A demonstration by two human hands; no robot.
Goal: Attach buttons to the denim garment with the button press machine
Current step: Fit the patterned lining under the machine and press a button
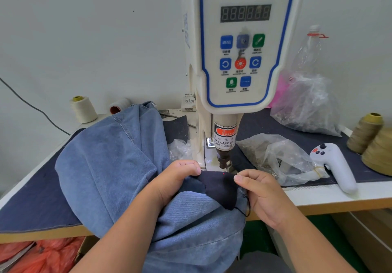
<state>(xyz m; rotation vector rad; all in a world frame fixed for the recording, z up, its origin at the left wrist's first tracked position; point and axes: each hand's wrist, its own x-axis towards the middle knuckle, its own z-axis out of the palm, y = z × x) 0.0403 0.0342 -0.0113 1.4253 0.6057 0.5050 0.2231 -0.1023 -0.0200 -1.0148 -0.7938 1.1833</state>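
A light blue denim garment [110, 166] lies piled on the table and hangs over its front edge. A dark navy part of it [218, 184] is spread under the white servo button machine [237, 60], whose press head [223, 158] stands just above. A red laser dot [224, 174] shows on the dark fabric. My left hand [176, 179] grips the fabric's left side with curled fingers. My right hand [256, 190] pinches its right edge between thumb and fingers.
Clear plastic bags of small metal parts [273, 156] [307, 107] lie right of the machine. A white handheld controller [335, 164] rests near the table's front edge. Thread cones stand at the far right [367, 132] and back left [82, 109]. Red plastic bags [42, 253] sit under the table.
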